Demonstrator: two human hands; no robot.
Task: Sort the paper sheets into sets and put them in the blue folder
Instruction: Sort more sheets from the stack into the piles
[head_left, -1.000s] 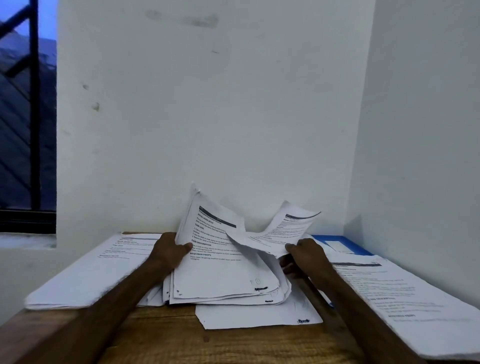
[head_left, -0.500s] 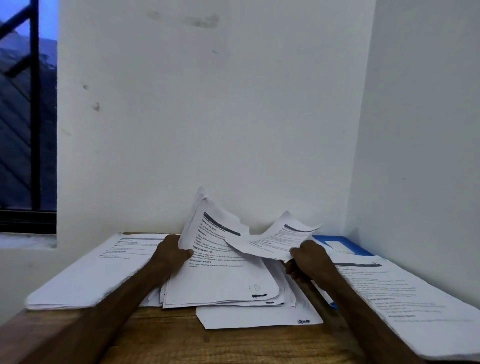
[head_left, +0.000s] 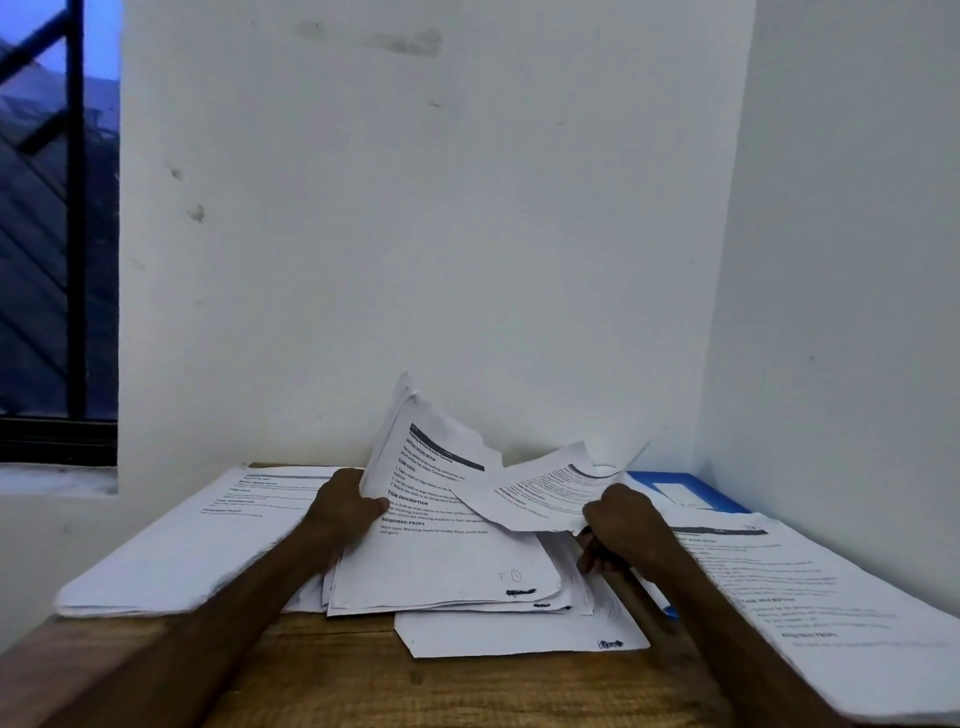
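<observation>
Seen from the head view, the middle pile (head_left: 447, 561) on the worktop (head_left: 363, 686) is gripped at its left edge by the left hand (head_left: 345, 501), thumb on the printed face. Just right of that pile, a single sheet (head_left: 535, 493) is pinched by the curled fingers (head_left: 589, 558) of the right hand (head_left: 621, 525). The blue folder (head_left: 691, 491) lies right of the pile, partly under another stack (head_left: 831, 613).

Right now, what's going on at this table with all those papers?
A person is sorting printed sheets on a wooden table. Their left hand grips the left edge of the middle pile, tipping its top pages up, while the right hand holds a single sheet raised above that pile. A left stack and a right stack lie flat on either side, and the blue folder sits at the back right, partly under the right stack.
</observation>
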